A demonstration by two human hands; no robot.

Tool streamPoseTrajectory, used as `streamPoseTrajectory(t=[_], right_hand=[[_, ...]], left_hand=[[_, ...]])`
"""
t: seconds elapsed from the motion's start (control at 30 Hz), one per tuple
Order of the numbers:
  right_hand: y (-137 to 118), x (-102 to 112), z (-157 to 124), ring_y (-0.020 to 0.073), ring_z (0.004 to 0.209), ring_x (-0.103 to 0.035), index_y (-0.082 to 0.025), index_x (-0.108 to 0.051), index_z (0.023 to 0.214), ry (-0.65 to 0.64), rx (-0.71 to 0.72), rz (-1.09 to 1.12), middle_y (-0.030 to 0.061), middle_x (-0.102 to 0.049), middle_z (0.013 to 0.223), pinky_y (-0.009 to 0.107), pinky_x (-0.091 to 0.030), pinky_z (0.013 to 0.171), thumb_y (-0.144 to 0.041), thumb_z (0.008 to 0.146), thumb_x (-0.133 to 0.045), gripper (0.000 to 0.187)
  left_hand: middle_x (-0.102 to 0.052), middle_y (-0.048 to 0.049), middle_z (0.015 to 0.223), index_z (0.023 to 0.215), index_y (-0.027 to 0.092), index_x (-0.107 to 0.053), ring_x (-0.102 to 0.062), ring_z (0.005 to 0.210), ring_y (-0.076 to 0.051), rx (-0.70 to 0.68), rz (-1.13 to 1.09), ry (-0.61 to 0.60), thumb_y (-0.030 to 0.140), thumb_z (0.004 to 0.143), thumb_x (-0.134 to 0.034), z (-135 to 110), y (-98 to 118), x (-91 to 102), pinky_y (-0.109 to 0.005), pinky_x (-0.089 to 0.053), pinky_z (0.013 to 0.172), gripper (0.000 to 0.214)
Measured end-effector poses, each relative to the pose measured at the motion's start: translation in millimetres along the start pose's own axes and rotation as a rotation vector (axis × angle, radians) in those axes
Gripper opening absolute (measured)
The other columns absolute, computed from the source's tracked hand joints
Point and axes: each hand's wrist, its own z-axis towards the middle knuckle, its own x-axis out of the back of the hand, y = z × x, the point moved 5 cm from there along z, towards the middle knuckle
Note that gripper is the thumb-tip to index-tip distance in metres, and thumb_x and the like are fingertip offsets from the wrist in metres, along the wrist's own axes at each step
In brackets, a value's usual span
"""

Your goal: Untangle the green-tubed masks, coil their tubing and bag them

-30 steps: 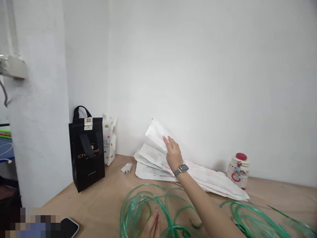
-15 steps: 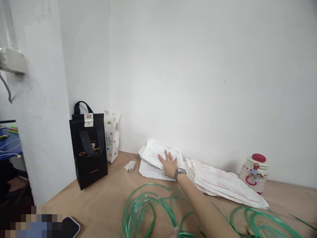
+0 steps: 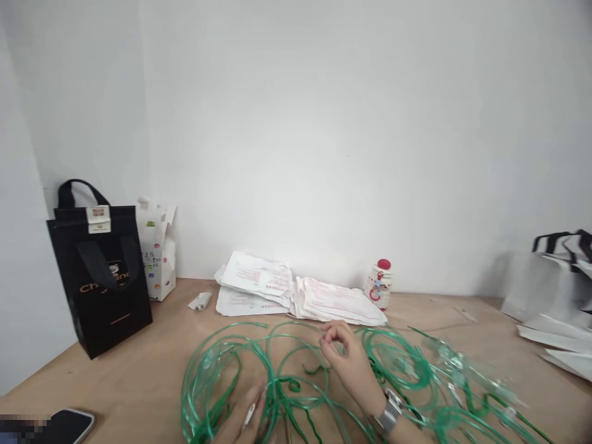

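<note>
Loops of clear green tubing (image 3: 189,394) lie on the table in front of me. At the bottom, my left hand (image 3: 240,416) is closed at the side of this coil, its fingers around the tubing and partly blurred. A small white piece (image 3: 248,415) shows at its fingers; I cannot make out what it is. My right hand (image 3: 346,357), with a silver watch (image 3: 391,412) on its wrist, is raised above the tubing. Its thumb and forefinger are pinched together at a thin green strand, too blurred to tell whether they grip it.
White printed paper sleeves (image 3: 256,274) are stacked by the wall, with a red-topped jar (image 3: 379,287) beside them. More tubing (image 3: 456,370) spreads to the right. A black bag (image 3: 102,296) and a phone (image 3: 69,427) are at left; white bags (image 3: 539,290) stand far right.
My right hand has left the paper sleeves and come back over the tubing, its fingers now pinched. My left hand has come into fuller view on the coil. The view has turned right.
</note>
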Motion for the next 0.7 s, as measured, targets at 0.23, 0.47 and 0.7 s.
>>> streamPoseTrajectory(t=[0.23, 0.47, 0.7], right_hand=[[47.1, 9.5, -69.3, 0.0141, 0.058, -0.050, -0.019, -0.052, 0.081, -0.019, -0.144, 0.018, -0.0012, -0.050, 0.072, 0.026, -0.044, 0.055, -0.003, 0.057, -0.041, 0.031], [36.6, 11.9, -78.0, 0.0192, 0.083, -0.057, -0.019, -0.058, 0.095, -0.159, -0.016, -0.308, 0.0069, -0.056, 0.091, 0.032, -0.047, 0.076, -0.003, 0.072, -0.038, 0.035], [72.9, 75.7, -49.9, 0.0279, 0.103, -0.054, -0.010, -0.056, 0.112, -0.009, -0.103, -0.991, 0.0168, -0.058, 0.114, 0.040, -0.043, 0.085, -0.001, 0.080, -0.033, 0.040]], left_hand=[[-0.051, -0.0154, 0.129, 0.132, 0.009, -0.039, -0.047, 0.118, -0.023, -0.046, 0.487, -0.012, 0.019, 0.086, -0.041, 24.9, 35.9, 14.3, -0.032, -0.046, 0.091, 0.047], [-0.054, -0.0100, 0.130, 0.128, 0.018, -0.044, -0.049, 0.119, -0.022, -0.168, 0.662, 0.047, 0.015, 0.083, -0.043, 14.4, 34.7, 13.2, -0.032, -0.047, 0.091, 0.045], [-0.061, -0.0102, 0.121, 0.118, 0.019, -0.054, -0.057, 0.110, -0.022, -0.417, 0.812, 0.085, 0.022, 0.081, -0.050, 5.1, 38.2, 12.3, -0.027, -0.050, 0.085, 0.038]])
